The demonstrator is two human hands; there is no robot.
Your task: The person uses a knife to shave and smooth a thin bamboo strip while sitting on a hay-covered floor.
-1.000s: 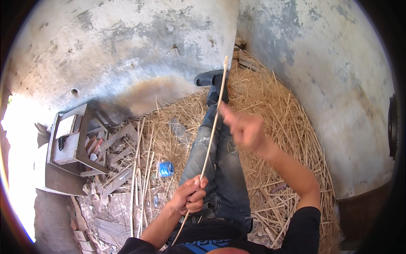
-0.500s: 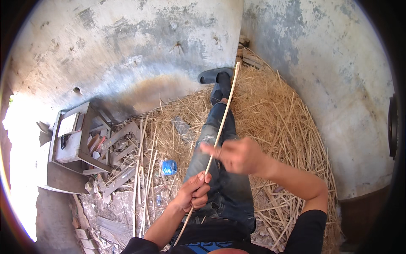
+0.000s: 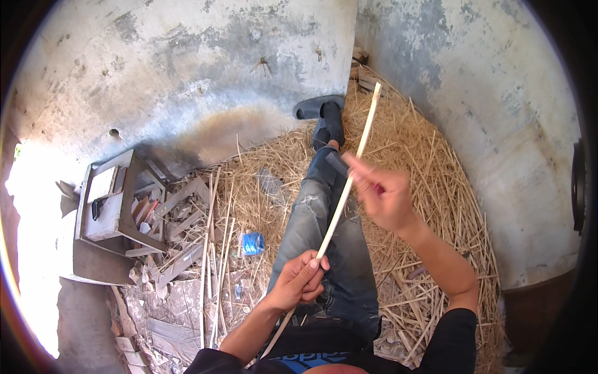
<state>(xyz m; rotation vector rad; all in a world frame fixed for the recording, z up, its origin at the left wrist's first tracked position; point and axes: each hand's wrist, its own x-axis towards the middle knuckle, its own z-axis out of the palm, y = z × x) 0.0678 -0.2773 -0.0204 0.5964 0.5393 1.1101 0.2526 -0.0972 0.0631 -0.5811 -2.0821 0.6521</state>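
Two plastered walls hem us in here: the far wall [image 3: 187, 68], pale and scuffed with grey-blue patches, has a rusty-brown stain low down and a small dark hole towards its left end. The right-hand wall [image 3: 498, 124] is just as blotchy, and some rough blocks [image 3: 367, 80] sit in the corner between them. Dry, straw-coloured strips and shavings [image 3: 423, 168] smother the floor [image 3: 180, 296] on the right; to the left, dusty bare ground shows among scraps of board [image 3: 177, 265]. A small, worn wooden stand [image 3: 109, 221] sits over there, tilted or not I can't tell, and white daylight [image 3: 37, 249] glares along the left side.
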